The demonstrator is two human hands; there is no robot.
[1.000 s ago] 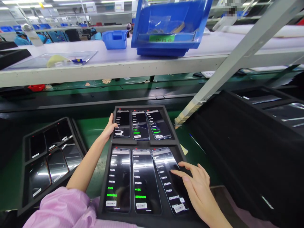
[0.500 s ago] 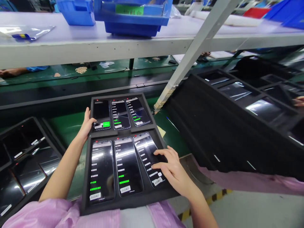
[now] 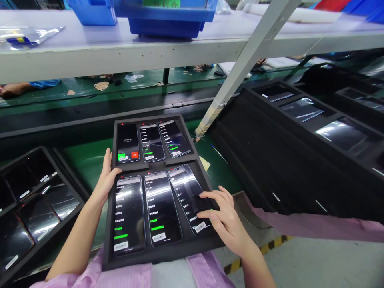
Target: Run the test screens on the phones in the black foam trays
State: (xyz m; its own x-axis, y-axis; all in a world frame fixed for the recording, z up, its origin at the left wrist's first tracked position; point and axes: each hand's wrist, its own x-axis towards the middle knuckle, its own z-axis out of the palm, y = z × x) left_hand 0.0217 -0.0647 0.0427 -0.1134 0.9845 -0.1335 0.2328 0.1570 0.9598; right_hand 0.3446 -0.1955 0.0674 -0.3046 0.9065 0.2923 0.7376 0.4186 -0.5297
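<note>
A black foam tray [image 3: 132, 261] rests tilted in front of me, holding several smartphones in two rows, most with lit lists of white and green text. At its left edge my left hand [image 3: 105, 180] grips the rim, thumb on top and the other fingers partly hidden. The upper-left smartphone [image 3: 128, 140] shows a green and a red button. Over the lower-right smartphone [image 3: 189, 198], my right hand [image 3: 226, 216] has its fingers spread, index and thumb tips at the screen. This phone lies slanted, and its text is blurred.
Another black tray of phones [image 3: 39, 200] lies to the left. On the right, black cloth [image 3: 258, 160] hangs beside more phones in trays. A white slanted post [image 3: 237, 76] and a shelf edge [image 3: 120, 60] with blue bins [image 3: 165, 24] stand ahead.
My left thumb has slid from the upper-left phone down to the tray rim. That phone now shows green and red buttons. My right hand has shifted slightly right; the lower-right phone's text has changed.
</note>
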